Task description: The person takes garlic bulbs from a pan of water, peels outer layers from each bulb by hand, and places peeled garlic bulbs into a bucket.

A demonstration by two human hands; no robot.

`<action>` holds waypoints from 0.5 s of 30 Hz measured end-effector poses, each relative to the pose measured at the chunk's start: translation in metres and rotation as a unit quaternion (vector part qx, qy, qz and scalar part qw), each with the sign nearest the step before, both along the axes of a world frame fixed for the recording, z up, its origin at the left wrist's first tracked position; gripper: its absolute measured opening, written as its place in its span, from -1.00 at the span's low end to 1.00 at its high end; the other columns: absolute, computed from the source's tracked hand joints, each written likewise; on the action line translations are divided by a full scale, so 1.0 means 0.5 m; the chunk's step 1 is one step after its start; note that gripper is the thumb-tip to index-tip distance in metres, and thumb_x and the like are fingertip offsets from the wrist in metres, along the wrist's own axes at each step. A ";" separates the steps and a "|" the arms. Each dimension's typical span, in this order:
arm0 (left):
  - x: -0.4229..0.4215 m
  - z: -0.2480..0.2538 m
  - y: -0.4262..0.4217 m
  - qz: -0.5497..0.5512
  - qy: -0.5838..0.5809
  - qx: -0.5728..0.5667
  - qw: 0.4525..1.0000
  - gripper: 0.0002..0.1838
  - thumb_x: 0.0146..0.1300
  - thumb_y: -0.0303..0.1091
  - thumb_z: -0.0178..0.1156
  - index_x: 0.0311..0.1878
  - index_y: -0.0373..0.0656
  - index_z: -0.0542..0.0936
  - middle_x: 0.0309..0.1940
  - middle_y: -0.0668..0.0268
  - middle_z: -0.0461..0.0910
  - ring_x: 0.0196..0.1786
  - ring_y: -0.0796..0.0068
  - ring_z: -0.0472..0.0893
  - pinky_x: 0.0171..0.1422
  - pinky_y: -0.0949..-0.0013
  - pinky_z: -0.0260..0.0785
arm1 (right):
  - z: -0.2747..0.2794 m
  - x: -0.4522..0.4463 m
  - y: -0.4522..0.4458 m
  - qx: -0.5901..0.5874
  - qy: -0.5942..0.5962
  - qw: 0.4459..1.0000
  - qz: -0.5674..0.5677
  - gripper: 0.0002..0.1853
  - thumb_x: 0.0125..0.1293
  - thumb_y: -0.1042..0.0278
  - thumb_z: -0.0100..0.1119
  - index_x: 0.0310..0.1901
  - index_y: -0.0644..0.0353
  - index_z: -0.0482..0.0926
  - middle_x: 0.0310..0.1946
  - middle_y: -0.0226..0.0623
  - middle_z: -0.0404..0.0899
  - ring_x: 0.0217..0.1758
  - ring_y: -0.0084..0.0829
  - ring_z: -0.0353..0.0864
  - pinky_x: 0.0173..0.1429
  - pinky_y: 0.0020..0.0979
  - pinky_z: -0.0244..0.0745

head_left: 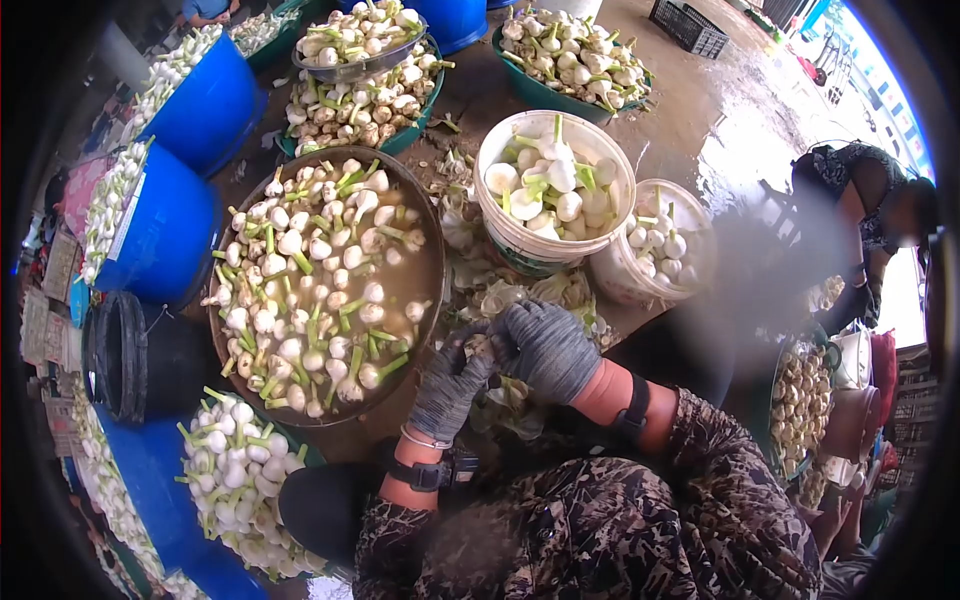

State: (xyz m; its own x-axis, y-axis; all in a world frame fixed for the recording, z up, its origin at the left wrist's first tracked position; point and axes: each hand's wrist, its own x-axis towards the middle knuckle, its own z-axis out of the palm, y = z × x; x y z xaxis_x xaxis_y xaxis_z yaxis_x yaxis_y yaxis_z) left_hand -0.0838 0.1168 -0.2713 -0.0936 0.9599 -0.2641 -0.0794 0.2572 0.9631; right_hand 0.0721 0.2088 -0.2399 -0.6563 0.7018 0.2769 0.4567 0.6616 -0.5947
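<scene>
My left hand (448, 388), in a grey knit glove, is closed around a brownish garlic bulb (480, 347). Against the bulb's right side, my gloved right hand (548, 350) has its fingers curled; what they grip is hidden. Left of my hands stands a wide round tub (436, 232) of murky water, with many garlic bulbs with cut green stems floating in it. Beyond my hands is a white bucket (487, 217) of peeled white bulbs. A second white bucket (625, 287), holding smaller-looking bulbs, stands beside it. Peeled leaves (500, 297) litter the floor under my hands.
Trimmed bulbs (235, 470) are heaped at lower left, near blue tubs (165, 235). Green basins (545, 92) heaped with garlic stand farther back, near a black crate (690, 28). Another person (865, 190) bends at the right, close to a basin of garlic (800, 395).
</scene>
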 end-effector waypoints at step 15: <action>-0.001 -0.074 -0.003 0.002 0.096 0.082 0.992 -0.34 0.33 -0.04 0.23 0.37 -0.18 0.33 0.14 0.18 0.47 0.14 0.37 0.48 0.26 0.29 0.37 | -0.079 0.005 0.011 -0.125 0.057 0.991 0.007 -0.93 0.25 0.47 0.14 -0.29 0.26 0.49 -0.42 0.01 0.54 -0.32 0.06 0.57 -0.24 -0.11 0.46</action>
State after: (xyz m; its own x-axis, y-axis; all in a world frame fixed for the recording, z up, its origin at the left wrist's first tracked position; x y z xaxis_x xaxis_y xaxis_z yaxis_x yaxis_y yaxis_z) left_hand -0.0841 0.1151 -0.3082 -0.1308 0.9881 -0.0805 0.1092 0.0951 0.9895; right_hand 0.0747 0.2143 -0.2795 -0.6413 0.7483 0.1698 0.3678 0.4940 -0.7878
